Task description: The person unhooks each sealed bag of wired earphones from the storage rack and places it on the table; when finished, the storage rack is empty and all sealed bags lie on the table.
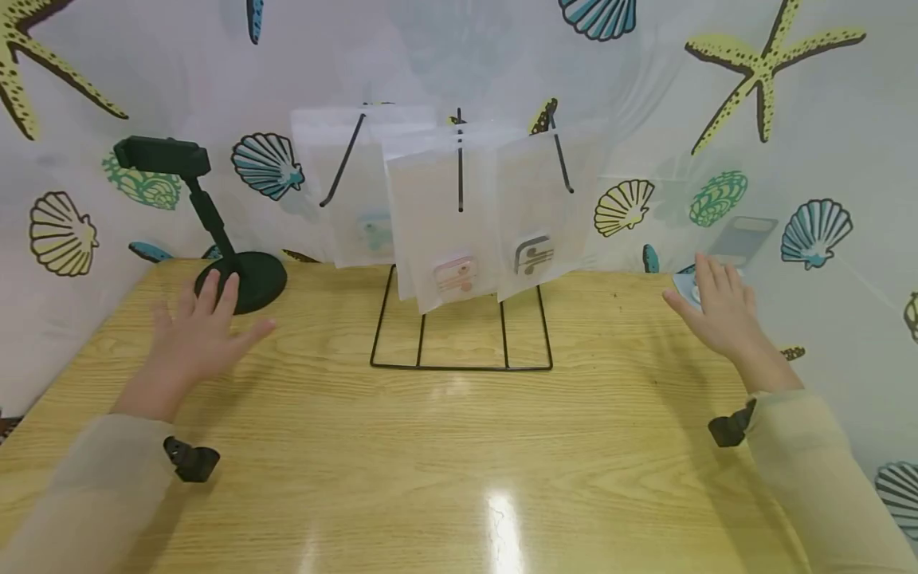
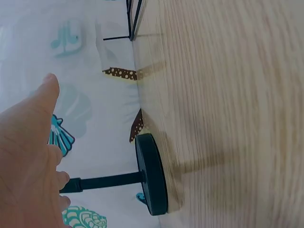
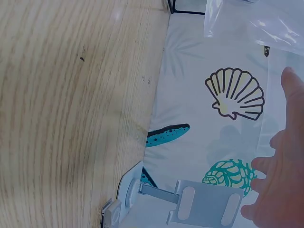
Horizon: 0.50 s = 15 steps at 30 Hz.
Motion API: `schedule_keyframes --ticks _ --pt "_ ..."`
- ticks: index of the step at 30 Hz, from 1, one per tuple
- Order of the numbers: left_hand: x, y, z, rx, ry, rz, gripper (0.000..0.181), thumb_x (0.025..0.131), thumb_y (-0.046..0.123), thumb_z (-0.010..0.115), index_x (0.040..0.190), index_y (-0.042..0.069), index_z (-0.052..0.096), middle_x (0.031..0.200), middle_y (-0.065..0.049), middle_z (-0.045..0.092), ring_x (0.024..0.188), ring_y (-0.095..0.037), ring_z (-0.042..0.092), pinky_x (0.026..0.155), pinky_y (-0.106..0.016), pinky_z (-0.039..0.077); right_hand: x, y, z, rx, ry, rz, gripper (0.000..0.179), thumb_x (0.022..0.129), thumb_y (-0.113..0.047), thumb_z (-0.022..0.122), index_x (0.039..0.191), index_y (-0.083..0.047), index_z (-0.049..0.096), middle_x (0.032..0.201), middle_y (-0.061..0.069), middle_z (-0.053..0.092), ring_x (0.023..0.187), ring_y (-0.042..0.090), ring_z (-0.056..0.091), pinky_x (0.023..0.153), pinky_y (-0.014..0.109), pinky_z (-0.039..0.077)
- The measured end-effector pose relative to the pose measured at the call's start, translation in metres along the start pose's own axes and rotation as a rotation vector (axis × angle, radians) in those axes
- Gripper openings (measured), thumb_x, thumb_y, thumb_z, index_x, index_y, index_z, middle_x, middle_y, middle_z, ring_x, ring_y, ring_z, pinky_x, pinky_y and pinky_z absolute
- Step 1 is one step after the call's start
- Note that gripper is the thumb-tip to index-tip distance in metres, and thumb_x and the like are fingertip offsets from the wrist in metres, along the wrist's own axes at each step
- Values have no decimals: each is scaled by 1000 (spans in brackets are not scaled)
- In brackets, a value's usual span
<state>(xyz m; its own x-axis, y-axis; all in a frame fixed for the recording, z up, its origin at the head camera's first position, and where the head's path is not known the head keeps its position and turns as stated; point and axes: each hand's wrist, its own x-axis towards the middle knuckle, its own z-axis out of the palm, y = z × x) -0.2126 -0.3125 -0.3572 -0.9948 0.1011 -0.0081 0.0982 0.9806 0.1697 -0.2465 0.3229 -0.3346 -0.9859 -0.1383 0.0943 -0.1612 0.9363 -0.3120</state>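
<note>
My left hand [image 1: 197, 339] is held with fingers spread over the table's left side, in front of a dark green phone stand [image 1: 208, 211] with a round base. On the right, my right hand [image 1: 720, 311] is stretched out flat, partly covering a light blue-grey phone stand [image 1: 746, 235]. The right wrist view shows that stand's slotted holder plate [image 3: 206, 204] more fully. Neither hand holds anything. Between them stands a black wire rack [image 1: 462, 368]. Clear bags hang from its hooks, with small pale blue [image 1: 374, 231], pink [image 1: 455, 273] and dark-edged [image 1: 534, 255] items inside.
The wood-grain table [image 1: 459, 454] reaches back to a white curtain [image 1: 459, 56] printed with shells and starfish. A small black camera sits at each wrist, on the left [image 1: 191, 460] and on the right [image 1: 730, 428].
</note>
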Motion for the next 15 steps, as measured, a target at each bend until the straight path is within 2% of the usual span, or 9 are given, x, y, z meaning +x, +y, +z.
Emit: schedule_keyframes --ticks 6,11,15 --pt "3 16 1 15 6 47 97 88 68 32 146 -1 -3 148 -27 -10 130 -47 -18 94 -68 -15 2 -3 -3 21 22 -38 86 95 -56 32 146 -2 -10 148 29 -3 132 47 -8 100 65 -5" --pt "8 23 5 -1 -6 70 97 88 68 34 146 -1 -2 148 -27 -9 130 -47 -16 94 -66 -17 9 -7 -2 61 44 -86 83 96 -53 33 146 2 -5 148 29 1 132 49 -5 101 65 -3" --pt "12 28 12 -16 -19 81 97 87 67 35 147 1 -2 148 -27 -7 131 -48 -13 95 -65 -17 16 -11 -1 85 43 -112 83 96 -51 35 146 2 -3 149 27 2 134 45 -3 104 60 -1"
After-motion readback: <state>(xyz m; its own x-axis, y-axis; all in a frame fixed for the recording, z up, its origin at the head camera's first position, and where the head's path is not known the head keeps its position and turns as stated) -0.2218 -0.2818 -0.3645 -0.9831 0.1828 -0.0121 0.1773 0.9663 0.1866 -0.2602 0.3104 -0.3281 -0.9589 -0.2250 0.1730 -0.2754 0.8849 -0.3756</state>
